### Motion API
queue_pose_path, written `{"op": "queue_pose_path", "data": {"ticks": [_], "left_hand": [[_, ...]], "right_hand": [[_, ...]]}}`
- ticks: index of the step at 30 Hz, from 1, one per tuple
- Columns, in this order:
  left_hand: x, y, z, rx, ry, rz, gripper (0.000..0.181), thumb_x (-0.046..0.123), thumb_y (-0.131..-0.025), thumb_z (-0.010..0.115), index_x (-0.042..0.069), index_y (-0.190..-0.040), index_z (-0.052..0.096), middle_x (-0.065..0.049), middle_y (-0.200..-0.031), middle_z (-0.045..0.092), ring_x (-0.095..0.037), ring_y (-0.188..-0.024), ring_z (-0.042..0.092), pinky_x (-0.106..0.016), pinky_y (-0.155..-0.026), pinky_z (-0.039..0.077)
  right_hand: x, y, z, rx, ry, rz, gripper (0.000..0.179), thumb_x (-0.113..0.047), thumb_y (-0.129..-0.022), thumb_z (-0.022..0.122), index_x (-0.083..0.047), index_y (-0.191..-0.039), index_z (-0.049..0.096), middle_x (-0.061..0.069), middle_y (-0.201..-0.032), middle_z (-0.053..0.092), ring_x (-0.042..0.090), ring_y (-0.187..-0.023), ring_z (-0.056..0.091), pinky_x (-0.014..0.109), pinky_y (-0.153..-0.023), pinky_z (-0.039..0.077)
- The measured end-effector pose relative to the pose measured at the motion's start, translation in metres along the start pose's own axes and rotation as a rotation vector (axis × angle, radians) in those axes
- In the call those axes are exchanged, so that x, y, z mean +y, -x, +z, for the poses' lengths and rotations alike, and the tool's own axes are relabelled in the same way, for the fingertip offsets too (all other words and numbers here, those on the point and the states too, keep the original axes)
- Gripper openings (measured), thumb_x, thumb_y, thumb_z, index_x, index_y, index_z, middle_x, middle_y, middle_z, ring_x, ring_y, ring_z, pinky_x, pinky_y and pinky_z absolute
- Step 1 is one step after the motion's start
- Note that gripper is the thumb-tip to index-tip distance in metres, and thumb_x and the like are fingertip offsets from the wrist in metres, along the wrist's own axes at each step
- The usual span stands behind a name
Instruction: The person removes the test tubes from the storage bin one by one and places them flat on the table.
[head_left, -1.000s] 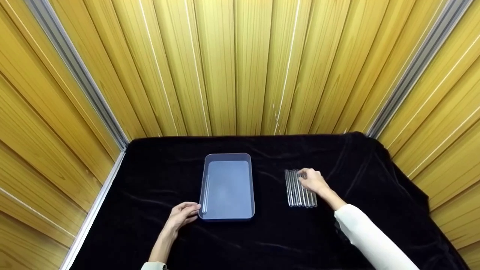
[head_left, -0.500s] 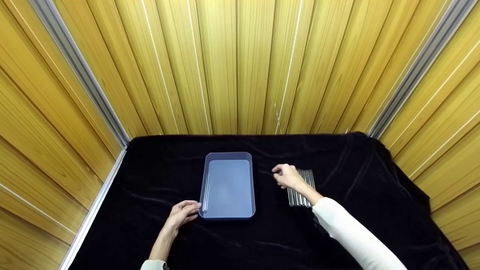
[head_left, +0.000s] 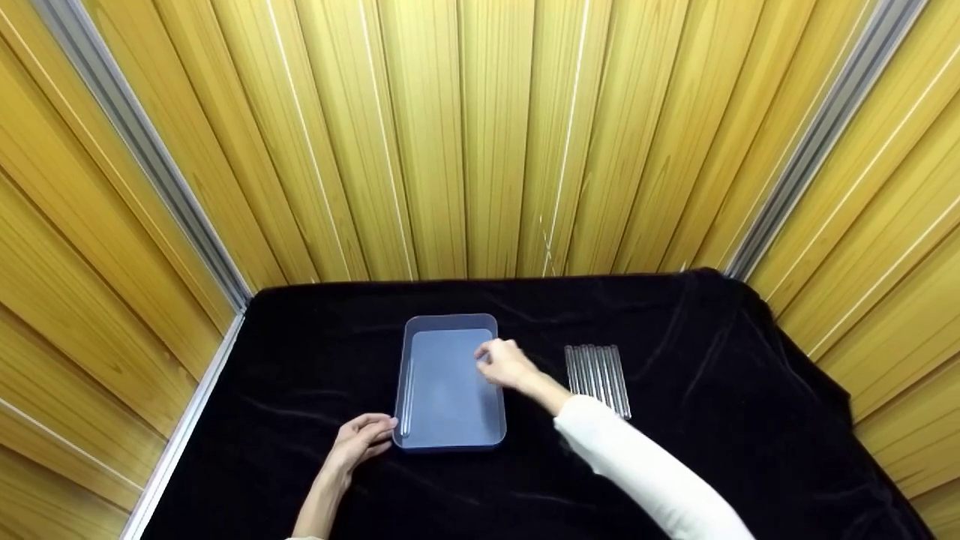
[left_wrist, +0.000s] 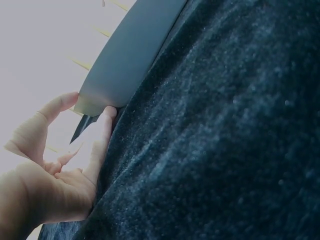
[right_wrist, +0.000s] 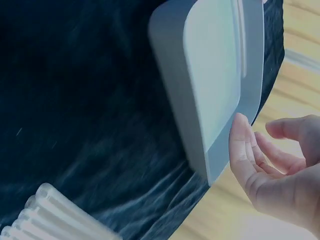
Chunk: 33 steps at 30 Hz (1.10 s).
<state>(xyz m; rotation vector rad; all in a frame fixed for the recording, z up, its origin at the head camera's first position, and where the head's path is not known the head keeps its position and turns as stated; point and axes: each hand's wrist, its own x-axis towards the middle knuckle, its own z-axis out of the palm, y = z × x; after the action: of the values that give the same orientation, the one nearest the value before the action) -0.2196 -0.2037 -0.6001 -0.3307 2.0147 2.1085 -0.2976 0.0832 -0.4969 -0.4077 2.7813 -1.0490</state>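
A blue-grey rectangular tray (head_left: 454, 397) lies on the black cloth. Along its left inner wall is a clear tube (head_left: 407, 397), lengthwise. My left hand (head_left: 356, 442) is at the tray's near left corner; in the left wrist view, its thumb touches the upper rim and straight fingers (left_wrist: 106, 125) touch low on the wall. My right hand (head_left: 510, 365) is above the tray's right rim. In the right wrist view, thumb and fingers (right_wrist: 240, 150) of that hand are bent loosely with a gap, and no tube shows between them.
Several clear tubes (head_left: 596, 379) lie side by side to the right of the tray, partly hidden by the right forearm. Black velvet cloth (head_left: 315, 337) covers the table. Yellow wood-patterned walls (head_left: 420, 150) with grey corner posts (head_left: 142, 157) stand around it.
My right hand has moved left from over the row of tubes to the tray's right rim. My left hand has stayed at the tray corner. The head view has shifted slightly.
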Motion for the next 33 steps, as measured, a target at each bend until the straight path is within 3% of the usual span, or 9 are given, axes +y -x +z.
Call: {"op": "queue_pose_path", "data": {"ticks": [2, 8, 12, 19, 27, 30, 33], "left_hand": [[0.000, -0.001, 0.001, 0.006, 0.001, -0.001, 0.039, 0.019, -0.092, 0.076, -0.007, -0.118, 0.064, -0.007, -0.104, 0.076, -0.015, -0.095, 0.073, -0.030, -0.086, 0.063], [-0.001, -0.004, 0.008, -0.007, 0.010, -0.007, 0.037, 0.018, -0.092, 0.075, -0.006, -0.118, 0.065, -0.006, -0.104, 0.076, -0.014, -0.095, 0.073, -0.029, -0.086, 0.063], [-0.003, -0.007, 0.010, -0.011, 0.017, -0.017, 0.036, 0.016, -0.093, 0.074, -0.007, -0.117, 0.064, -0.006, -0.104, 0.076, -0.014, -0.094, 0.073, -0.030, -0.086, 0.063], [-0.002, -0.007, 0.009, 0.005, 0.004, -0.023, 0.039, 0.018, -0.092, 0.075, -0.008, -0.119, 0.064, -0.004, -0.102, 0.076, -0.014, -0.093, 0.073, -0.028, -0.084, 0.063], [-0.001, -0.007, 0.006, 0.003, 0.019, -0.020, 0.040, 0.017, -0.092, 0.075, -0.009, -0.120, 0.063, -0.001, -0.098, 0.075, -0.014, -0.093, 0.073, -0.027, -0.082, 0.062], [-0.002, -0.006, 0.003, 0.012, 0.013, -0.020, 0.041, 0.017, -0.092, 0.075, -0.009, -0.121, 0.062, -0.002, -0.099, 0.076, -0.014, -0.093, 0.073, -0.027, -0.082, 0.063], [-0.002, -0.003, 0.000, 0.023, 0.013, -0.028, 0.041, 0.017, -0.092, 0.075, -0.009, -0.121, 0.061, -0.004, -0.101, 0.076, -0.014, -0.094, 0.073, -0.028, -0.082, 0.063]], "right_hand": [[-0.007, -0.002, 0.009, -0.030, 0.003, -0.002, 0.029, 0.001, -0.090, 0.060, 0.006, -0.117, 0.069, 0.015, -0.085, 0.076, 0.014, -0.056, 0.065, 0.022, -0.052, 0.057], [-0.016, 0.000, 0.033, -0.115, -0.013, 0.032, 0.031, -0.002, -0.094, 0.061, 0.007, -0.124, 0.064, 0.010, -0.078, 0.071, 0.035, -0.068, 0.075, 0.022, -0.050, 0.055], [-0.021, -0.001, 0.047, -0.135, -0.027, 0.040, 0.037, -0.002, -0.094, 0.062, 0.010, -0.130, 0.059, 0.008, -0.075, 0.068, 0.040, -0.073, 0.075, 0.022, -0.051, 0.055], [-0.028, -0.008, 0.076, -0.152, -0.137, 0.083, 0.048, 0.000, -0.095, 0.062, 0.009, -0.141, 0.050, 0.027, -0.114, 0.067, 0.036, -0.074, 0.075, 0.037, -0.063, 0.064], [-0.033, -0.015, 0.099, -0.154, -0.175, 0.088, 0.061, 0.003, -0.093, 0.063, 0.011, -0.149, 0.040, 0.016, -0.089, 0.067, 0.034, -0.072, 0.075, 0.037, -0.062, 0.064], [-0.037, -0.018, 0.110, -0.124, -0.151, 0.056, 0.054, 0.003, -0.091, 0.066, 0.011, -0.141, 0.048, 0.018, -0.093, 0.069, 0.031, -0.078, 0.073, 0.039, -0.071, 0.064], [-0.042, -0.019, 0.122, -0.084, -0.123, 0.007, 0.048, 0.001, -0.088, 0.071, 0.012, -0.132, 0.056, 0.023, -0.105, 0.071, 0.032, -0.094, 0.070, 0.044, -0.087, 0.062]]}}
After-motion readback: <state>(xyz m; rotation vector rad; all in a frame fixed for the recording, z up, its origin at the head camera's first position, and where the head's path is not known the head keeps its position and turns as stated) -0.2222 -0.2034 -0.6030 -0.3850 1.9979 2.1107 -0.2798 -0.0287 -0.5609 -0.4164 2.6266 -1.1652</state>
